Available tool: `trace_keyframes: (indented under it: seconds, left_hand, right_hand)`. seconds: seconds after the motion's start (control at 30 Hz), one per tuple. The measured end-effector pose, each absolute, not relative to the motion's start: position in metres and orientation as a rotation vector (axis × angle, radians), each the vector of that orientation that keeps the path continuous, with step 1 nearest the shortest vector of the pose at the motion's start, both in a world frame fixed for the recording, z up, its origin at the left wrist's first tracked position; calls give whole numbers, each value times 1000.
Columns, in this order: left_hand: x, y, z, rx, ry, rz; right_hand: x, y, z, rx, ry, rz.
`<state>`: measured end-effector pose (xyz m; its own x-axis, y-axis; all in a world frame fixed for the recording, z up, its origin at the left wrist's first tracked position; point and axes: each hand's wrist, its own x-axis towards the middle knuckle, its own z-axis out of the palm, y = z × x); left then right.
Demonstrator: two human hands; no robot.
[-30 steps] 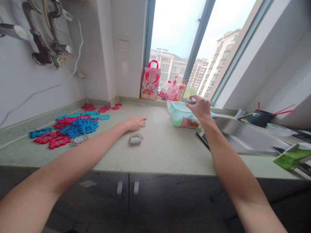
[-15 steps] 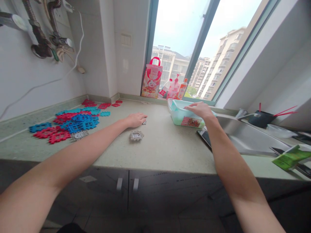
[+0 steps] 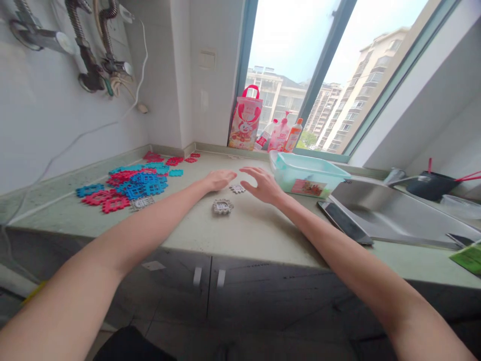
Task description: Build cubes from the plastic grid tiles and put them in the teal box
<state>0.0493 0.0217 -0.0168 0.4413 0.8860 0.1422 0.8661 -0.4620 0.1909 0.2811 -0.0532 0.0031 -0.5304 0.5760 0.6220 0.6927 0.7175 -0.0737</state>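
Now the right hand (image 3: 260,184) is empty, thumb and fingers apart, back from the turquoise bin (image 3: 317,175); its gray piece is presumably inside, contents hidden. Left hand (image 3: 219,180) has fingers together, grip unclear. Toothed gray tile (image 3: 237,189) lies by both hands' fingertips, gray window block (image 3: 222,206) nearer the counter's (image 3: 259,235) front edge.

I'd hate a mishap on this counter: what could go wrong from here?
The phone lies right beside the sink, close to the right forearm; a bump might nudge it in. The left hand and right hand are both near one small gray piece, so they might knock together if both go for it.
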Motion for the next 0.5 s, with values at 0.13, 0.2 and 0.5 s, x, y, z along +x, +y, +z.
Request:
trace_keyframes:
  seconds: [0.13, 0.2, 0.5]
  left_hand:
    - [42, 34, -21, 2503, 1847, 354]
    - [37, 39, -23, 2491, 1875, 333]
    - [20, 54, -25, 2547, 1812, 311]
  right_hand:
    - [257, -48, -23, -1085, -2490, 0]
    - [260, -46, -23, -1116, -2472, 46]
    - [248, -87, -4, -691, -2338, 55]
